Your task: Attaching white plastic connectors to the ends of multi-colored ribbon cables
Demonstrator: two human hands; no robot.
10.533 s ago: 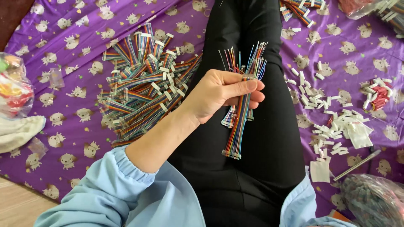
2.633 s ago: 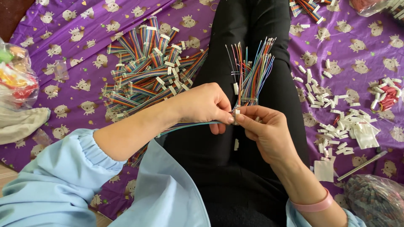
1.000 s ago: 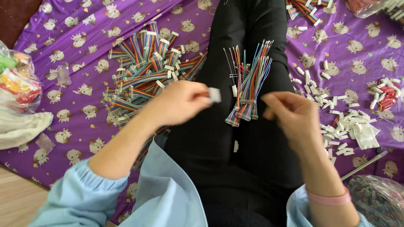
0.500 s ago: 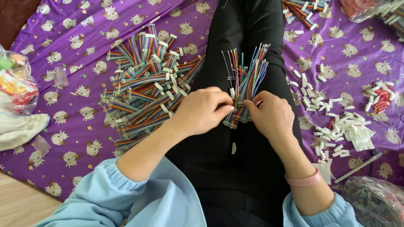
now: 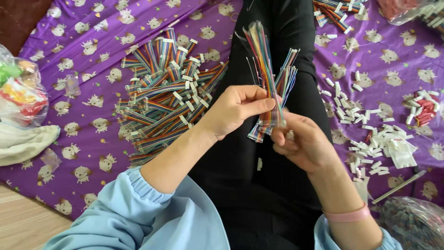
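My left hand [image 5: 236,111] pinches a bundle of rainbow ribbon cables [image 5: 261,60] that stands upright over my black-trousered lap [image 5: 259,185]. My right hand [image 5: 303,143] is closed just below and right of it, fingertips at the bundle's lower end, where small white connectors [image 5: 266,129] hang. More cables [image 5: 286,78] fan out behind the held bundle. A single white connector [image 5: 259,164] lies on my lap.
A large pile of rainbow cables [image 5: 166,99] lies on the purple patterned cloth [image 5: 83,92] to the left. Loose white connectors [image 5: 374,143] are scattered on the right. Plastic bags sit at the left edge [image 5: 21,92] and bottom right [image 5: 411,222].
My left hand has lifted the cable bundle higher and upright. My right hand stayed at its lower end, close against the left hand.
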